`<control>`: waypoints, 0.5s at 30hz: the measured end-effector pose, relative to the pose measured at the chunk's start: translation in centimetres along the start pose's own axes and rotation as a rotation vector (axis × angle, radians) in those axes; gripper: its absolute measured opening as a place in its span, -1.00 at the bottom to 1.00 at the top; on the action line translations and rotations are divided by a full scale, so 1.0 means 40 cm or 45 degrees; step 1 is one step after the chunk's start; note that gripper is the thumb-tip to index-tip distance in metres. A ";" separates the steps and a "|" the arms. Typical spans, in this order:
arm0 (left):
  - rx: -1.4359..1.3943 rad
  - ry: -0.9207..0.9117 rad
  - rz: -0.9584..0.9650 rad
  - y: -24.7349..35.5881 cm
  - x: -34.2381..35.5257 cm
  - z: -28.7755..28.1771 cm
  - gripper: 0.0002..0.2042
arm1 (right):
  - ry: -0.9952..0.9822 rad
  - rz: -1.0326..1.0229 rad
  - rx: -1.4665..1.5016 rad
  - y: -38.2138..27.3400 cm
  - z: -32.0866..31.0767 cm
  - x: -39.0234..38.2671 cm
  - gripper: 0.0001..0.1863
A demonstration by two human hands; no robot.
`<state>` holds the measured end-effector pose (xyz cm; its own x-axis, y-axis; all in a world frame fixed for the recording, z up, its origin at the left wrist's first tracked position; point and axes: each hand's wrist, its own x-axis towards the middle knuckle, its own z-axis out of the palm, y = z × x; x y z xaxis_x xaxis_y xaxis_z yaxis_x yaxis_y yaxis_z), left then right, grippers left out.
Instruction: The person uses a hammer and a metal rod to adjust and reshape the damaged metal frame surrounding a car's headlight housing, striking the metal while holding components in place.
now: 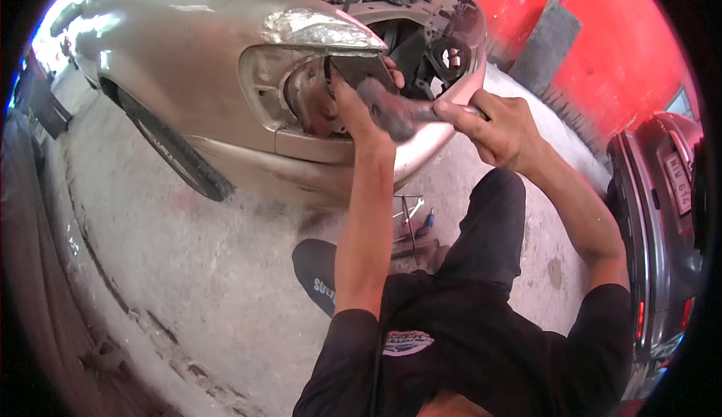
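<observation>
A beige car (180, 63) has its front open at the headlight housing (259, 90), where bare, reddish-stained metal shows. My left hand (350, 109) is closed on a dark flat metal piece (361, 66) at that opening, fingertips curled over its right edge. My right hand (489, 127) grips the handle of a hammer (387, 112), whose blurred head is just in front of the dark piece, beside my left hand. I cannot tell if the head touches it.
Tools (410, 214) lie on the concrete floor (195, 282) below the bumper, between my bent legs. A red wall (609, 56) with a grey board (545, 45) leaning on it stands behind, at right. Another car (654, 251) is close on my right. A tire (173, 146) is at left.
</observation>
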<state>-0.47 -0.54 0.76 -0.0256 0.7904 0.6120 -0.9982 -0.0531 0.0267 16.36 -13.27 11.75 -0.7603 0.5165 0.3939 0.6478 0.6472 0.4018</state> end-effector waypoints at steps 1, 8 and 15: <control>-0.042 0.181 0.033 -0.009 0.010 -0.008 -0.65 | -0.002 0.077 -0.025 0.013 0.014 0.008 -0.20; -0.062 0.318 -0.112 0.011 0.014 0.007 -0.62 | -0.063 0.142 -0.018 0.003 0.013 -0.002 -0.21; -0.077 0.286 -0.040 0.003 0.025 -0.013 -0.64 | 0.016 0.232 -0.046 0.000 0.031 0.011 -0.24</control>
<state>-0.63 0.57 0.97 0.0010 0.9073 0.4204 -1.0000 0.0049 -0.0084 15.99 -12.36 10.91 -0.6296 0.6163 0.4730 0.7763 0.5230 0.3518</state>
